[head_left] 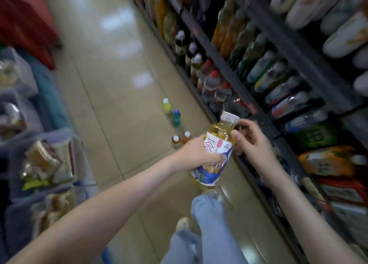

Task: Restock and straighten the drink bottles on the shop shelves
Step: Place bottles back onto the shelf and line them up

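A tea bottle (217,142) with yellow liquid, a white cap and a blue-and-white label is held over the aisle floor, tilted with its cap toward the shelves. My left hand (196,154) grips its labelled body from the left. My right hand (249,138) holds its upper part just below the cap, thumb on the shoulder. The dark shelves (229,72) on the right carry rows of drink bottles, blurred by motion. Several small bottles (176,117) stand loose on the floor ahead.
On the left stand racks of packaged snacks (45,164) in bluish baskets. A tiled aisle floor (111,88) runs between them and the shelves. My leg in light jeans (209,224) and a shoe show below the bottle.
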Available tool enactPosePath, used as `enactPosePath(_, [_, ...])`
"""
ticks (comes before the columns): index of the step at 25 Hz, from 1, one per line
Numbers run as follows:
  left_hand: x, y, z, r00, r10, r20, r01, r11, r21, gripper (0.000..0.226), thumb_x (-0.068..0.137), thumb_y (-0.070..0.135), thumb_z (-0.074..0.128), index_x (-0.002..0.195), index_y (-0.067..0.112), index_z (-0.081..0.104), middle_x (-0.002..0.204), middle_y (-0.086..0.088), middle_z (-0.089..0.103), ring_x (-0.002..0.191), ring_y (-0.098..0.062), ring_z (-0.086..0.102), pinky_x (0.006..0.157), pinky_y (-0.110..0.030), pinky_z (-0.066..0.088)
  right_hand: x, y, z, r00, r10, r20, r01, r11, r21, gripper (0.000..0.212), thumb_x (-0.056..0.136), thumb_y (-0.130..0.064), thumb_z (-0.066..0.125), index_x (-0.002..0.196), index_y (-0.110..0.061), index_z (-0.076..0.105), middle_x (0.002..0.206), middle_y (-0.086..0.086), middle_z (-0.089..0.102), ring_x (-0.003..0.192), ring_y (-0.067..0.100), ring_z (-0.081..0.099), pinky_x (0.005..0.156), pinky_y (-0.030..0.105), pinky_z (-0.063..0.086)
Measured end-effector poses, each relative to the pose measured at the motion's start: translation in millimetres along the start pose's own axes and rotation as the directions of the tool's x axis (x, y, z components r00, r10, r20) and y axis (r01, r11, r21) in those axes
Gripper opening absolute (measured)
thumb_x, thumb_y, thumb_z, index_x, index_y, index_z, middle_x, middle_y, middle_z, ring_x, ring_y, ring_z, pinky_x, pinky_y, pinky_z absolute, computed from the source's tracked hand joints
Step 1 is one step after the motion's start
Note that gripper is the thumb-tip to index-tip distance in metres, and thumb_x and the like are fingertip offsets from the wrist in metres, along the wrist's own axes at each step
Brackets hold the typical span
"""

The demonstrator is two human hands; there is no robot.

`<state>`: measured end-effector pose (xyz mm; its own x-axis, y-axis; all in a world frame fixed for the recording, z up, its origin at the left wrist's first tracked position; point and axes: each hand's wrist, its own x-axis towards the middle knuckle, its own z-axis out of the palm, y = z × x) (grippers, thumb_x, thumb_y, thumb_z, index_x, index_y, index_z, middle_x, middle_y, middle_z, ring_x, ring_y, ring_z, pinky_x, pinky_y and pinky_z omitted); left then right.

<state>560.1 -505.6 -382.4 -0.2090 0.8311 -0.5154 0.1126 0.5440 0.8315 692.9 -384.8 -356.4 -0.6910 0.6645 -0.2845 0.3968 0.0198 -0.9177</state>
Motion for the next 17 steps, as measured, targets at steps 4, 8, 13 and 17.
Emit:
enactPosePath(4, [13.7, 62.3, -63.6, 0.999, 0.029, 0.044, -0.027, 0.999, -0.046, 0.044, 0.061, 0.05, 0.07, 0.099, 0.028, 0.067, 0.098, 0.002, 0.073, 0.096, -0.017, 0.068, 0.092, -0.044, 0.052, 38.7, -52.6, 18.0, 0.997, 0.08, 0.022, -0.082, 0.985, 0.149, 0.045, 0.085, -0.038, 0.061, 0.125, -0.026, 0.044, 0.112, 0.0, 0.065, 0.091, 0.013, 0.065, 0.057, 0.024, 0.051])
enactPosePath(8, [30.9, 113.6, -136.1, 0.996, 0.071, 0.052, -0.077, 0.99, 0.115, 0.031, 0.066, 0.048, 0.073, 0.092, 0.031, 0.067, 0.091, 0.006, 0.073, 0.088, -0.011, 0.069, 0.087, -0.037, 0.055, 91.2, -111.7, 28.5, 0.993, 0.12, 0.014, -0.119, 0.962, 0.246, 0.047, 0.086, -0.025, 0.068, 0.125, -0.018, 0.043, 0.113, 0.007, 0.065, 0.097, 0.023, 0.068, 0.073, 0.044, 0.059])
enactPosePath(13, [57.2, 138.0, -228.8, 0.941, 0.019, 0.338, 0.055, 0.976, -0.208, 0.043, 0.09, 0.027, 0.063, 0.129, 0.014, 0.048, 0.12, -0.011, 0.065, 0.103, -0.023, 0.065, 0.085, -0.036, 0.055, 141.6, -161.1, 38.3, 0.991, 0.13, -0.015, -0.113, 0.908, 0.402, 0.042, 0.088, -0.026, 0.065, 0.126, -0.015, 0.05, 0.114, 0.013, 0.068, 0.095, 0.029, 0.069, 0.073, 0.043, 0.058])
enactPosePath(17, [97.4, 159.9, -291.3, 0.834, -0.026, 0.551, 0.056, 0.998, -0.039, 0.055, 0.081, 0.036, 0.066, 0.13, 0.017, 0.051, 0.124, -0.01, 0.064, 0.115, -0.029, 0.059, 0.096, -0.044, 0.049, 178.1, -184.3, 55.8, 0.974, 0.144, -0.174, -0.02, 0.823, 0.568, 0.043, 0.089, -0.03, 0.062, 0.126, -0.012, 0.051, 0.109, 0.013, 0.07, 0.092, 0.028, 0.069, 0.079, 0.045, 0.057])
